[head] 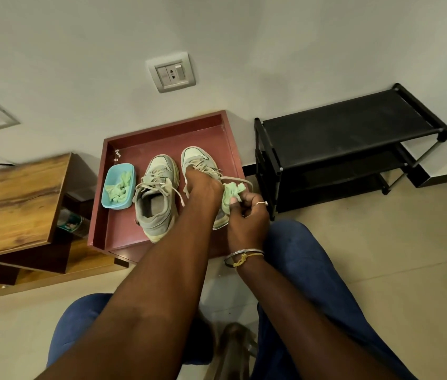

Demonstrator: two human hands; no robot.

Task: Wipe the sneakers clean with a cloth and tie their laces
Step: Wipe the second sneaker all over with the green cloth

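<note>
Room: pale wall on the far side with a socket plate; tiled floor; black shoe rack on the right, wooden shelf unit on the left.
Tabletop: red with a raised rim, set against the wall between the rack and the shelf unit; my knees in blue trousers are on its near side.
Sneakers: both pale, side by side on the tabletop, toes toward the wall. The left sneaker has its laces loose and splayed. The right sneaker is partly under my hands.
Left hand: fingers curled down over the laced top of the right sneaker, holding it.
Right hand: thumb and fingers pinch a bunched green cloth at the right sneaker's right side. I cannot tell whether the cloth touches the shoe.
Tub: blue tub just left of the left sneaker, with more green cloth pieces inside.
</note>
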